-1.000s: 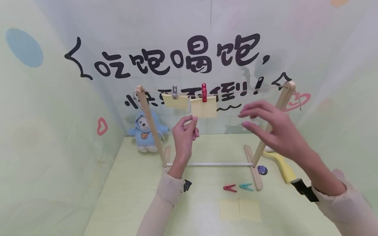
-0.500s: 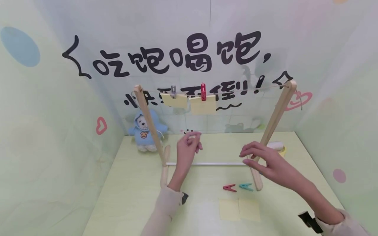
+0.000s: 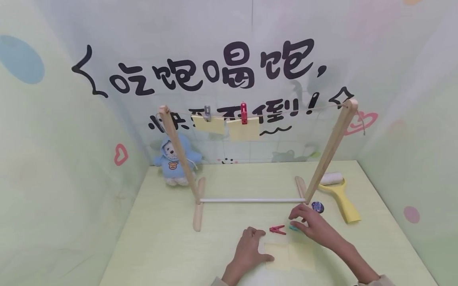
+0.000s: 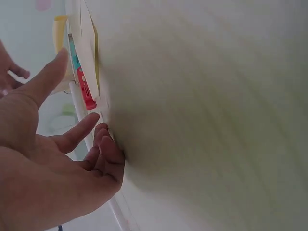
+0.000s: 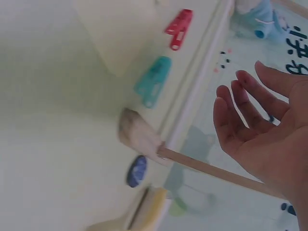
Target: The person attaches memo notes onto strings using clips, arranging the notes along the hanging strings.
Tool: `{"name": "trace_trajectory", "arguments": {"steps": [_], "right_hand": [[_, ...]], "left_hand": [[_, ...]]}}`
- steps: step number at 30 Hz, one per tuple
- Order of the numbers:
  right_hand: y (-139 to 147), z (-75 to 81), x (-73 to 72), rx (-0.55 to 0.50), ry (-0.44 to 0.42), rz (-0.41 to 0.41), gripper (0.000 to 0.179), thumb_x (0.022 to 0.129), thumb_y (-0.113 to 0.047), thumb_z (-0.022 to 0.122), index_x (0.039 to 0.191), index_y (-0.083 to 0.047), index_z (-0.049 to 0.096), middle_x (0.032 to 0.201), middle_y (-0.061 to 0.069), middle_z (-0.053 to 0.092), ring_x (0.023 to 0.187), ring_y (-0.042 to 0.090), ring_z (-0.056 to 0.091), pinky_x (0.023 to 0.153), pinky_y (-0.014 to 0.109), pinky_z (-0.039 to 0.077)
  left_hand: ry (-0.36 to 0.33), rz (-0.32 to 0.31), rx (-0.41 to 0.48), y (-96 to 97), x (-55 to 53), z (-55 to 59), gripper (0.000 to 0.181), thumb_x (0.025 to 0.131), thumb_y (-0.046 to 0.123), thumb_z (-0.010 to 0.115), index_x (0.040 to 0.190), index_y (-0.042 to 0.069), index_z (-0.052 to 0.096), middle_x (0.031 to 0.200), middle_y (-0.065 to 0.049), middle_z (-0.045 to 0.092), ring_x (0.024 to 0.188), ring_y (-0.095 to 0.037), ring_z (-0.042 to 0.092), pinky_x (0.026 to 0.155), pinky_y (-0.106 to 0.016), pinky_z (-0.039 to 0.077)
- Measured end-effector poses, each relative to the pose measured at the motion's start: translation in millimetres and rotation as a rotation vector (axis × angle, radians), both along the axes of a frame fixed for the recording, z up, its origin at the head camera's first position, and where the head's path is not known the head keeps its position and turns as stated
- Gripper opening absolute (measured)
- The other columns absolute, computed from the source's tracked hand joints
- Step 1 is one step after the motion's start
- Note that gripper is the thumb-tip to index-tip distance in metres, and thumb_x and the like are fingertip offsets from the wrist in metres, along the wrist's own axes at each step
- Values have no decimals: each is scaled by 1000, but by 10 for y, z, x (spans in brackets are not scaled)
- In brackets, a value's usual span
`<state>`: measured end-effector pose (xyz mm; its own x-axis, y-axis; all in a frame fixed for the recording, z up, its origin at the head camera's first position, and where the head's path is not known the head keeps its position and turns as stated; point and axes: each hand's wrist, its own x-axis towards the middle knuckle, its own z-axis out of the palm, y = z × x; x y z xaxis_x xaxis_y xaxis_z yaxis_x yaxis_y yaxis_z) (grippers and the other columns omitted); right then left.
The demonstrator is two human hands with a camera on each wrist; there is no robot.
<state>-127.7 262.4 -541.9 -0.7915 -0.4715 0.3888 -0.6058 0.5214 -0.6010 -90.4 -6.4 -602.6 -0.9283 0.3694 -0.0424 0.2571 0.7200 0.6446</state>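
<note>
My left hand (image 3: 248, 250) is low over the table, fingers spread apart, its thumb by the left edge of a pale yellow sticky note (image 3: 280, 256). A second sticky note (image 3: 302, 258) lies beside it. My right hand (image 3: 316, 228), fingers loosely bent, hovers over a teal clothespin (image 5: 154, 81) and partly hides it in the head view; the right wrist view shows a gap between them. A red clothespin (image 3: 277, 229) lies between the hands. On the string above, a grey clothespin (image 3: 207, 114) and another red clothespin (image 3: 244, 113) hold two more notes (image 3: 243, 132).
A wooden frame (image 3: 332, 147) with a white crossbar (image 3: 252, 200) carries the string. Behind its left post sits a plush toy (image 3: 175, 159) in blue. On the right are a yellow-handled lint roller (image 3: 343, 200) and a round dark-blue object (image 3: 317, 207). Printed walls enclose the table.
Both hands have come down from near the hanging notes to the tabletop. The left hand has left the hanging note's lower edge and now spreads beside the notes on the table.
</note>
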Motion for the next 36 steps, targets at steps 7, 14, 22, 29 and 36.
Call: {"name": "trace_trajectory", "arguments": {"steps": [7, 14, 22, 29, 36], "right_hand": [[0, -726, 54, 122, 104, -121, 31, 87, -22, 93, 109, -8, 76, 105, 2, 68, 95, 21, 63, 79, 34, 53], [-186, -639, 189, 324, 139, -243, 41, 72, -24, 101, 105, -16, 78, 107, -1, 68, 97, 26, 62, 82, 47, 54], [-286, -696, 183, 352, 210, -276, 46, 67, -16, 103, 105, -13, 77, 105, 3, 69, 95, 24, 62, 78, 41, 50], [-318, -710, 176, 341, 255, -277, 44, 69, -11, 102, 105, -13, 76, 105, 3, 68, 95, 23, 61, 77, 40, 47], [-308, -742, 164, 329, 262, -284, 42, 70, -11, 102, 103, -14, 76, 105, 2, 68, 96, 23, 62, 78, 40, 47]], "left_hand": [[130, -12, -104, 43, 98, -80, 74, 69, 43, 105, 129, 20, 67, 116, 2, 50, 99, -12, 42, 80, -24, 43], [187, -29, -82, 25, 106, -189, 65, 68, 39, 105, 117, 26, 66, 111, 4, 46, 97, -10, 34, 78, -23, 36], [164, -61, -45, -40, 97, -211, 60, 71, 31, 104, 116, 22, 65, 117, 1, 51, 105, -13, 41, 81, -27, 41], [112, -92, -52, -66, 105, -178, 57, 76, 23, 101, 118, 20, 63, 115, 5, 57, 104, -10, 41, 80, -25, 38], [64, -140, 3, -68, 91, -191, 55, 81, 17, 97, 123, 19, 61, 100, 11, 56, 98, -5, 37, 80, -26, 30]]}}
